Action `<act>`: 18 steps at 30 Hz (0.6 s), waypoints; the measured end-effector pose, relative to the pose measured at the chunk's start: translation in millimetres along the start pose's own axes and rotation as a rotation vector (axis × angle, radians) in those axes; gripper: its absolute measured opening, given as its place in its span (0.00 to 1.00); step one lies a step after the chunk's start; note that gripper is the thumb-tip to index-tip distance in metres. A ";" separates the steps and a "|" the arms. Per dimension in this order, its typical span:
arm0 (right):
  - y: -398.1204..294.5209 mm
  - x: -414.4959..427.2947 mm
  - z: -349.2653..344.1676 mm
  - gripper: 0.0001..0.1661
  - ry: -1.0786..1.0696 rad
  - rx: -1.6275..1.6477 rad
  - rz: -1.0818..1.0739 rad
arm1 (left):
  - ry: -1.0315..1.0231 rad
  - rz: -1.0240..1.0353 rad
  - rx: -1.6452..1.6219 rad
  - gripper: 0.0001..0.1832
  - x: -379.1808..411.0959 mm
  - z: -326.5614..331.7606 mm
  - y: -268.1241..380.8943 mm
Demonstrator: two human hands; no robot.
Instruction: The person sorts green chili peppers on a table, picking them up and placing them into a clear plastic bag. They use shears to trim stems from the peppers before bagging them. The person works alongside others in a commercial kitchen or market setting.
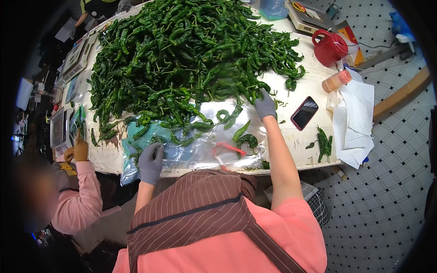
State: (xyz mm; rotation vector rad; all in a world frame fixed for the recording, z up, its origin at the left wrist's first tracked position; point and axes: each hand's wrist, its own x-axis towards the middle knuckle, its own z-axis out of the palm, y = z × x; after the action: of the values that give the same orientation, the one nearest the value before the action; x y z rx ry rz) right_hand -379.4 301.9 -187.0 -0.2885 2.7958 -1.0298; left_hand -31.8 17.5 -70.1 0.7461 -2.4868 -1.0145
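A large heap of green peppers (177, 51) covers much of the white table (293, 146) before me. My left hand (150, 162), in a grey glove, grips a clear and teal plastic bag (128, 172) with some peppers in it, near the table's front edge. My right hand (265, 105), gloved alike, reaches to the heap's right edge and touches peppers; its fingertips are partly hidden and blurred. Between my hands lie flat clear plastic bags (205, 155), with several loose peppers (241, 130) and a red-handled tool (232, 148) of unclear kind on top.
Right of my right hand lie a smartphone (304, 113), a pinkish bottle (336, 81), a red jug (330, 47) and white paper (355, 119). A scale (309, 15) stands at the back right. On the left, a co-worker's gloved hand (80, 148) is beside another scale (61, 129).
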 end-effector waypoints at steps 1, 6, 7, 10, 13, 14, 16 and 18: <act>7.0 1.3 -11.7 0.34 -0.105 0.165 0.134 | 0.007 -0.016 -0.007 0.08 -2.3 1.6 -1.3; 8.3 -24.5 -50.0 0.29 -0.282 1.312 0.225 | -0.026 -0.028 0.013 0.07 -2.0 8.7 -5.4; 3.4 -30.5 -55.4 0.29 -0.333 1.432 0.217 | -0.036 -0.010 0.016 0.07 0.4 9.1 -6.6; 6.3 -36.4 -56.7 0.27 -0.301 1.457 0.175 | -0.060 0.004 0.026 0.07 4.5 10.4 -6.2; 4.5 -26.6 -53.7 0.29 -0.013 1.236 0.204 | -0.063 0.026 0.032 0.07 5.7 11.1 -8.8; 3.7 -17.3 -52.1 0.29 0.065 1.067 0.153 | -0.062 0.031 0.032 0.07 5.4 11.0 -10.0; 3.4 3.1 -42.7 0.34 0.185 0.740 -0.039 | -0.085 0.022 0.031 0.08 6.6 9.1 -2.9; -3.3 16.4 -37.0 0.50 0.033 0.041 -0.121 | -0.092 0.017 0.041 0.08 6.5 7.8 0.7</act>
State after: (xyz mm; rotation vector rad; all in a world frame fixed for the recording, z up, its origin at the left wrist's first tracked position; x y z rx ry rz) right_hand -402.4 318.8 -158.2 -0.4444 2.8120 -1.1265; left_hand -41.2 18.3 -74.1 0.7045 -2.5952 -1.0162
